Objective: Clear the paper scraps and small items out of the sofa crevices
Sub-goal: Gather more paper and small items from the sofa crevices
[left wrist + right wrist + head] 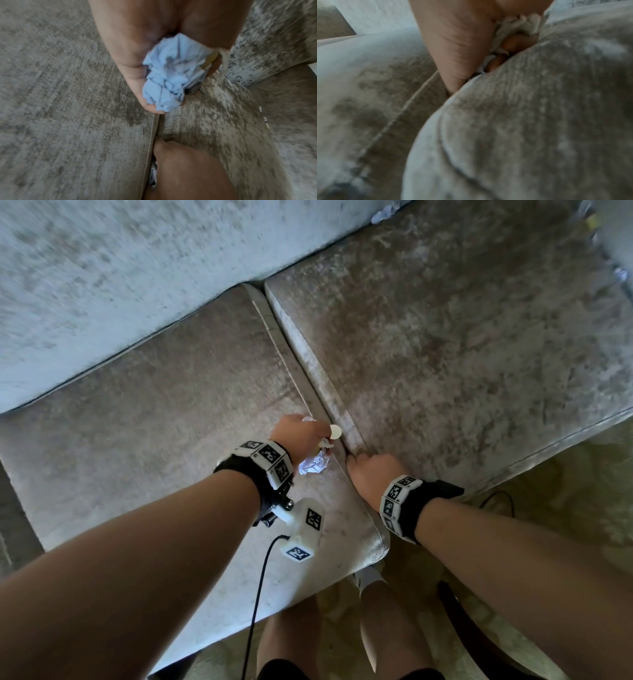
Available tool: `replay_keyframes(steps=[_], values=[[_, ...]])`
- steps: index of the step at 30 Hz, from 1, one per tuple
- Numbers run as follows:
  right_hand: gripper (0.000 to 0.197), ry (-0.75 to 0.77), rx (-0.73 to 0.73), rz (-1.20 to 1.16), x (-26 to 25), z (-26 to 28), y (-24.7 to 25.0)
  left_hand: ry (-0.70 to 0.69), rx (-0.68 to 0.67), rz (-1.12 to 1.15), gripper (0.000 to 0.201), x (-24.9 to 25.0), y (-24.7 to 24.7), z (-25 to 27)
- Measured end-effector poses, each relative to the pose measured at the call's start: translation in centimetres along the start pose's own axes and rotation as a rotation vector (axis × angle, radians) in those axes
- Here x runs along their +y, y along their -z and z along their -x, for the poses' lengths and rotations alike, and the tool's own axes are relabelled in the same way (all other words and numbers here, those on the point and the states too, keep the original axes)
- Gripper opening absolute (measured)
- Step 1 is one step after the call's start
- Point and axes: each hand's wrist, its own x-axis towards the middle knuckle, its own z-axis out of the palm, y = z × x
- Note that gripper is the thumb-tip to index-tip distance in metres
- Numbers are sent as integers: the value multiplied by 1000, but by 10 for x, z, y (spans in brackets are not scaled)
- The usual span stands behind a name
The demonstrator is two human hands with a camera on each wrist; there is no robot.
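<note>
My left hand (pixel 306 435) hovers over the left seat cushion (pixel 171 412), gripping a wad of crumpled pale paper (pixel 315 465) (pixel 171 75). A small round disc (pixel 335 431) sticks out from its fingers. My right hand (pixel 368 472) is pushed into the front end of the crevice (pixel 308 385) between the two seat cushions. Its fingers (pixel 513 42) curl round a crumpled white paper scrap (pixel 515 25). In the left wrist view another scrap (pixel 153 174) shows in the gap beside my right hand (pixel 188 169).
More scraps lie at the backrest seam (pixel 383 212) and along the far right edge (pixel 620 273), with a yellow bit (pixel 591 220). The right cushion (pixel 462 337) is wide. My legs and a black cable (pixel 260 577) are at the sofa's front edge.
</note>
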Motion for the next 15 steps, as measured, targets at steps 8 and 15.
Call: replay_keyframes(steps=[8, 15], values=[[26, 106, 75, -64, 13, -8, -8, 20, -2, 51, 9, -7, -3, 1], [18, 177, 74, -370, 39, 1, 20, 31, 33, 104, 9, 1, -10, 11]])
